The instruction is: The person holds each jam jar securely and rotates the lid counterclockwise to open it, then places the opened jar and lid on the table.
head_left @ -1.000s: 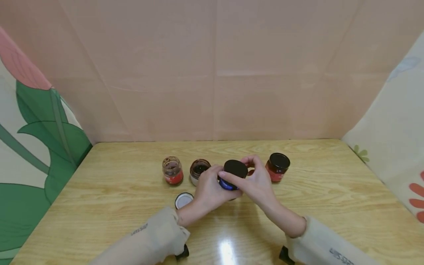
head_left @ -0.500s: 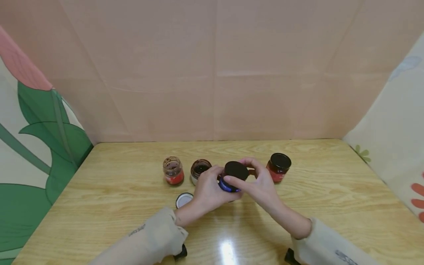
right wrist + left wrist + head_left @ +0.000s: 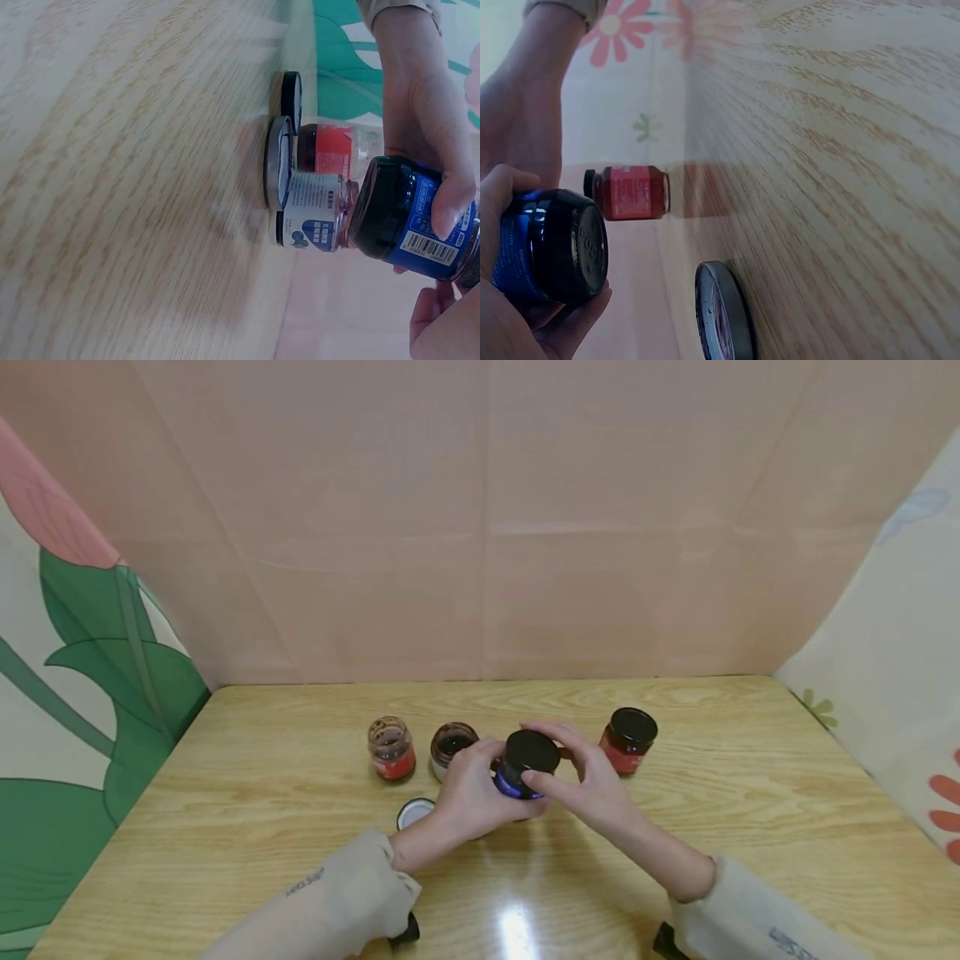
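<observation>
My left hand [image 3: 478,795] grips a dark jar with a blue label [image 3: 424,217], raised above the table and slightly tilted. At its top, my right hand [image 3: 596,789] holds the jar's black lid [image 3: 532,750] between thumb and fingers. The thumb lies on the near side, while the fingers reach round the far side. The dark base of the jar shows in both wrist views. Whether the lid still sits on its threads I cannot tell. Just left of the left hand stands an uncovered jar with a white label [image 3: 311,210], partly hidden in the head view.
An uncovered, smeared glass jar with a red label [image 3: 392,750] stands farther left. Behind the right hand is a red-labelled jar with its black lid on [image 3: 628,741]. Two loose lids lie on the table: a dark-rimmed lid [image 3: 291,101] and a larger metal-edged lid [image 3: 279,161].
The right thumb and fingers have shifted round the lid, the thumb sliding rightward along its near side. The left hand keeps its grip on the jar, which stays nearly in place.
</observation>
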A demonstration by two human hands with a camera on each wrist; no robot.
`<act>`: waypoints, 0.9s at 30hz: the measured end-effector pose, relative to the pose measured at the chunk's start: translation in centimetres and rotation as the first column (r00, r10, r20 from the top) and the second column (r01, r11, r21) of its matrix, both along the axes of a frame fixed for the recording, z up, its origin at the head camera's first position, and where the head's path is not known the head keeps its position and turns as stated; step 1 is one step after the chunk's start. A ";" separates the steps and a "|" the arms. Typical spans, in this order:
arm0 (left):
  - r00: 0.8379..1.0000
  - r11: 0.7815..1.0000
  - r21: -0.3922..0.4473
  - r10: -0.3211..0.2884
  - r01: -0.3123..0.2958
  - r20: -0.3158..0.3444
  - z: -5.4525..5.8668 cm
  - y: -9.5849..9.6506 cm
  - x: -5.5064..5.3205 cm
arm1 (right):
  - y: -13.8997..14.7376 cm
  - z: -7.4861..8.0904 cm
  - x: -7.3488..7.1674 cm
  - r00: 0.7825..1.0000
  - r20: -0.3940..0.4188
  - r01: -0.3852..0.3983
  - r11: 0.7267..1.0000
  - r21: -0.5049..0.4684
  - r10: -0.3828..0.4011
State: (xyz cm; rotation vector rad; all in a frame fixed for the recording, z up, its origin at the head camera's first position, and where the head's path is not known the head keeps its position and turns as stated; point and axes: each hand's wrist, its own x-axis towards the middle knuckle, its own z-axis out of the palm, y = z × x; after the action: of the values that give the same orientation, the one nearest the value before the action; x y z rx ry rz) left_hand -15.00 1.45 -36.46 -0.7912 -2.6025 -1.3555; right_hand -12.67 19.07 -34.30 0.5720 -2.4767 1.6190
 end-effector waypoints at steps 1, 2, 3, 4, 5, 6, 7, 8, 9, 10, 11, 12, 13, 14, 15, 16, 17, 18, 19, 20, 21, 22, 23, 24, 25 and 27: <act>1.000 1.000 -0.001 0.003 -0.003 -0.002 0.0 0.0 0.0 | -0.1 0.0 0.0 1.000 0.005 0.015 1.000 0.008 -0.015; 1.000 1.000 -0.002 0.006 -0.006 -0.003 0.1 0.0 0.0 | -0.1 0.0 0.0 0.999 0.012 0.035 0.999 0.018 -0.035; 1.000 1.000 -0.002 0.009 -0.009 -0.005 0.1 0.0 0.0 | -0.2 0.0 0.0 0.998 0.023 0.060 0.998 0.028 -0.060; 1.000 1.000 -0.004 0.013 -0.013 -0.009 0.2 0.1 0.0 | -0.4 0.0 0.1 0.996 0.032 0.086 0.996 0.039 -0.087; 1.000 1.000 -0.004 0.016 -0.016 -0.010 0.2 0.1 0.0 | -0.5 0.0 0.1 0.992 0.043 0.114 0.992 0.049 -0.116; 1.000 1.000 -0.006 0.019 -0.019 -0.013 0.2 0.1 0.0 | -0.6 0.0 0.1 0.988 0.052 0.141 0.988 0.058 -0.144; 1.000 1.000 -0.008 0.022 -0.022 -0.011 0.2 0.2 0.0 | -0.7 0.0 0.2 0.984 0.057 0.166 0.984 0.065 -0.169; 1.000 1.000 -0.012 0.026 -0.027 -0.012 0.2 0.2 0.0 | -0.8 0.0 0.2 0.980 0.061 0.187 0.980 0.069 -0.191; 0.999 0.999 -0.013 0.031 -0.031 -0.012 0.3 0.3 0.1 | -1.0 0.1 0.2 0.975 0.066 0.208 0.976 0.070 -0.213; 0.999 0.999 -0.015 0.035 -0.035 -0.011 0.3 0.3 0.0 | -1.1 0.1 0.3 0.970 0.073 0.227 0.971 0.067 -0.232; 0.999 0.999 -0.018 0.041 -0.041 -0.008 0.3 0.4 0.1 | -1.2 0.1 0.3 0.965 0.079 0.246 0.967 0.067 -0.251; 0.999 0.999 -0.023 0.047 -0.047 -0.010 0.3 0.5 0.1 | -1.3 0.2 0.3 0.960 0.083 0.262 0.963 0.066 -0.267; 0.999 0.998 -0.028 0.052 -0.053 -0.009 0.3 0.5 0.1 | -1.4 0.2 0.3 0.955 0.089 0.277 0.959 0.064 -0.282; 0.998 0.998 -0.032 0.056 -0.056 -0.011 0.3 0.6 0.1 | -1.5 0.2 0.3 0.951 0.095 0.289 0.955 0.061 -0.293; 0.998 0.998 -0.036 0.059 -0.060 -0.015 0.3 0.7 0.1 | -1.6 0.2 0.3 0.947 0.102 0.299 0.952 0.059 -0.304; 0.998 0.997 -0.042 0.062 -0.063 -0.020 0.3 0.7 0.1 | -1.6 0.3 0.3 0.944 0.110 0.308 0.950 0.060 -0.312; 0.998 0.997 -0.048 0.065 -0.066 -0.024 0.3 0.8 0.1 | -1.7 0.3 0.3 0.941 0.114 0.315 0.947 0.062 -0.320; 0.997 0.996 -0.052 0.067 -0.068 -0.029 0.3 0.9 0.1 | -1.8 0.3 0.3 0.938 0.122 0.320 0.945 0.062 -0.325; 0.997 0.996 -0.053 0.069 -0.070 -0.029 0.3 0.9 0.1 | -1.8 0.3 0.3 0.936 0.127 0.324 0.944 0.061 -0.329; 0.997 0.996 -0.053 0.069 -0.070 -0.031 0.3 1.0 0.1 | -1.8 0.3 0.3 0.934 0.130 0.328 0.943 0.062 -0.333; 0.997 0.996 -0.052 0.070 -0.071 -0.032 0.3 1.0 0.1 | -1.8 0.3 0.3 0.932 0.131 0.332 0.941 0.064 -0.337; 0.997 0.996 -0.050 0.070 -0.072 -0.029 0.3 1.1 0.1 | -1.8 0.3 0.3 0.931 0.129 0.335 0.940 0.063 -0.341; 0.997 0.996 -0.047 0.072 -0.073 -0.025 0.3 1.1 0.1 | -1.8 0.3 0.3 0.931 0.127 0.337 0.939 0.061 -0.343; 0.997 0.996 -0.045 0.073 -0.074 -0.021 0.3 1.1 0.1 | -1.8 0.3 0.3 0.931 0.124 0.339 0.939 0.059 -0.344; 0.997 0.996 -0.045 0.074 -0.074 -0.017 0.3 1.1 0.1 | -1.8 0.3 0.4 0.931 0.121 0.340 0.939 0.057 -0.345; 0.997 0.996 -0.043 0.076 -0.076 -0.007 0.3 1.1 0.1 | -1.8 0.2 0.4 0.933 0.111 0.340 0.939 0.049 -0.343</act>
State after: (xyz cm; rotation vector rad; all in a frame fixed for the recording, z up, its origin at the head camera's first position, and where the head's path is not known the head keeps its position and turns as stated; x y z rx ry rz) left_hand -14.88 2.54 -36.18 -0.6932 -2.6373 -1.2788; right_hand -12.27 17.27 -34.06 0.0375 -2.5071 1.5193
